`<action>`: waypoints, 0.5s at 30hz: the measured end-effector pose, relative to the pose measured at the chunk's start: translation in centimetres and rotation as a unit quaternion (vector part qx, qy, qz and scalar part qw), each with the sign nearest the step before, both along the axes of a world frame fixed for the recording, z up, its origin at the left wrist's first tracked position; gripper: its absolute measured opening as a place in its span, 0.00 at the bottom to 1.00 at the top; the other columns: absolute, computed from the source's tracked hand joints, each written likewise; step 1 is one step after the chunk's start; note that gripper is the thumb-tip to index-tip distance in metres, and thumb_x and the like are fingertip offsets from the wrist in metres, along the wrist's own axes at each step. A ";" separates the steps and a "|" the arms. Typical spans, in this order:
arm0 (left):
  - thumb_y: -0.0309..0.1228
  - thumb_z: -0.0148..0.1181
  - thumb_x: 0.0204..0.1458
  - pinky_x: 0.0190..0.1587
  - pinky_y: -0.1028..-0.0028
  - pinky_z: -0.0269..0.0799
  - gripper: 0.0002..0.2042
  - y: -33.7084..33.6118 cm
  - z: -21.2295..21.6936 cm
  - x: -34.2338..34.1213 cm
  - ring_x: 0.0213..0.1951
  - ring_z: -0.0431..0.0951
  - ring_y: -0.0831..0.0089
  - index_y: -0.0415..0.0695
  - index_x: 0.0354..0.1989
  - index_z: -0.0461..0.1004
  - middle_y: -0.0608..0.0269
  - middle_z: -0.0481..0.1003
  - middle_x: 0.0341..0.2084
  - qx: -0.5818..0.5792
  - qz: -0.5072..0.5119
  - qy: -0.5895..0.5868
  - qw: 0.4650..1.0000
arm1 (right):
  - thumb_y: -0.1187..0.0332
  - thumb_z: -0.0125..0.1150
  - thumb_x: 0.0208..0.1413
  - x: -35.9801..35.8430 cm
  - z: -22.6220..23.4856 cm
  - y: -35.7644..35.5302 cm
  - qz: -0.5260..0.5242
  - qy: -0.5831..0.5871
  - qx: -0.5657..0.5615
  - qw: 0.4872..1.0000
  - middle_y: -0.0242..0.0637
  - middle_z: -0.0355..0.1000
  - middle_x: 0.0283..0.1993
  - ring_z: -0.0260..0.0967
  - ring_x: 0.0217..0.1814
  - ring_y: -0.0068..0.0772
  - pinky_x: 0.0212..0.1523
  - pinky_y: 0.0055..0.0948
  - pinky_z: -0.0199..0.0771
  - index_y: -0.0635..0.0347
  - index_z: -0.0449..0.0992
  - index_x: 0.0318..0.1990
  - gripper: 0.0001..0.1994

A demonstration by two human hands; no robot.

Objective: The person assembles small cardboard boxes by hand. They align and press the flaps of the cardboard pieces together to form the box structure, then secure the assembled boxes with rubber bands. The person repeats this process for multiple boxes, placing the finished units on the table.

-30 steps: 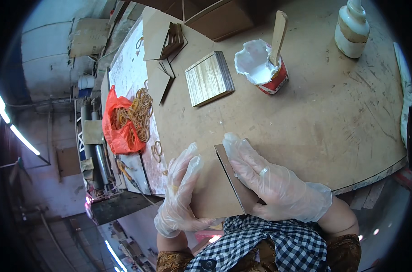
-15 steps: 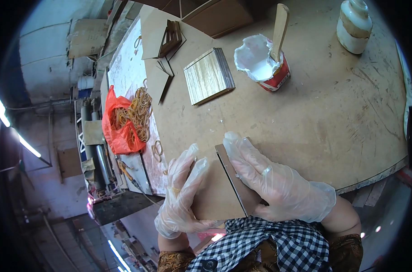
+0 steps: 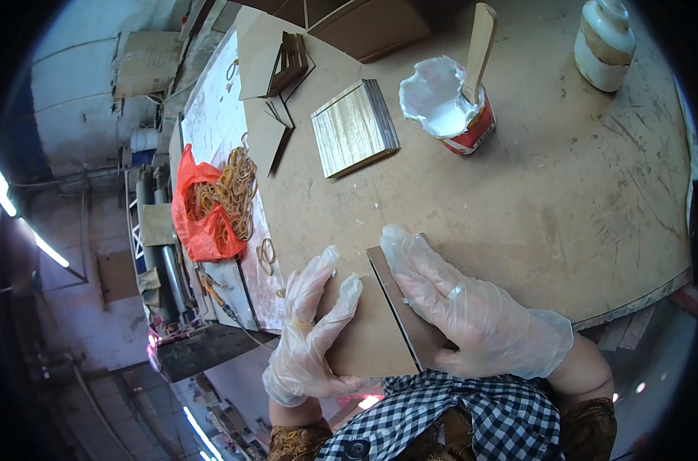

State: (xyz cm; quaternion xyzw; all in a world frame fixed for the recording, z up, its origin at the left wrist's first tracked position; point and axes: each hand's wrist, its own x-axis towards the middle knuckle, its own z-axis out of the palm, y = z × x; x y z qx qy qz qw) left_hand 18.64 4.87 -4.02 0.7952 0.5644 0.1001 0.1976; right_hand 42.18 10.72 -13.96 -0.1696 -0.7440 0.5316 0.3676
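Two flat brown panels lie side by side at the near edge of the table, a narrow dark gap running between them. My left hand (image 3: pixel 307 346), in a clear plastic glove, grips the left panel (image 3: pixel 368 330) by its outer side, with two fingers spread over its face. On the other side, my gloved right hand (image 3: pixel 472 315) holds the right panel (image 3: pixel 422 330), its long fingers lying along the face near the gap. The undersides of both panels are hidden.
Beyond my hands are a stack of wood-grain panels (image 3: pixel 353 131), a red tub of white paste (image 3: pixel 472 134) with a wooden stick (image 3: pixel 480 46), and a white bottle (image 3: pixel 604 50). A red bag (image 3: pixel 203 238) of rubber bands (image 3: pixel 240 192) and dark slotted pieces (image 3: pixel 289 65) sit left.
The fingers of my left hand have spread a little wider over the left panel. Both hands and the panels have shifted very slightly toward me.
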 end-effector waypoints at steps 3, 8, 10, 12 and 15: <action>0.61 0.75 0.29 0.67 0.45 0.47 0.50 0.1 -0.2 -0.4 0.68 0.58 0.39 0.43 0.63 0.71 0.37 0.58 0.66 -0.001 -0.004 -0.004 1.000 | 0.77 0.72 0.34 0.0 0.2 0.1 0.001 0.002 -0.014 1.000 0.68 0.41 0.75 0.41 0.77 0.70 0.70 0.49 0.60 0.71 0.49 0.71 0.52; 0.57 0.76 0.27 0.66 0.45 0.48 0.50 0.1 -0.2 -0.3 0.67 0.60 0.39 0.43 0.62 0.71 0.37 0.59 0.66 -0.007 0.004 -0.012 1.000 | 0.77 0.72 0.34 0.0 0.2 0.2 -0.009 0.005 -0.005 1.000 0.67 0.41 0.75 0.43 0.77 0.69 0.69 0.47 0.61 0.69 0.49 0.72 0.53; 0.55 0.77 0.26 0.66 0.45 0.49 0.49 0.3 -0.2 0.1 0.67 0.60 0.39 0.43 0.62 0.72 0.37 0.59 0.65 -0.005 0.011 -0.026 1.000 | 0.78 0.72 0.33 0.0 0.1 0.1 -0.016 0.005 -0.001 1.000 0.67 0.41 0.75 0.43 0.76 0.70 0.69 0.47 0.61 0.68 0.49 0.72 0.53; 0.55 0.77 0.25 0.66 0.45 0.49 0.49 0.3 -0.2 0.2 0.66 0.61 0.39 0.43 0.61 0.72 0.37 0.60 0.65 0.000 0.013 -0.026 1.000 | 0.78 0.71 0.32 0.0 -0.1 0.1 -0.016 0.010 0.004 1.000 0.67 0.42 0.75 0.44 0.76 0.70 0.69 0.48 0.61 0.67 0.49 0.72 0.54; 0.55 0.78 0.24 0.66 0.45 0.49 0.49 0.2 -0.4 0.2 0.66 0.62 0.39 0.43 0.61 0.72 0.37 0.60 0.64 0.013 0.012 -0.017 1.000 | 0.79 0.71 0.30 0.0 -0.2 0.0 -0.019 0.014 0.012 1.000 0.68 0.42 0.75 0.44 0.76 0.71 0.69 0.48 0.62 0.65 0.48 0.73 0.55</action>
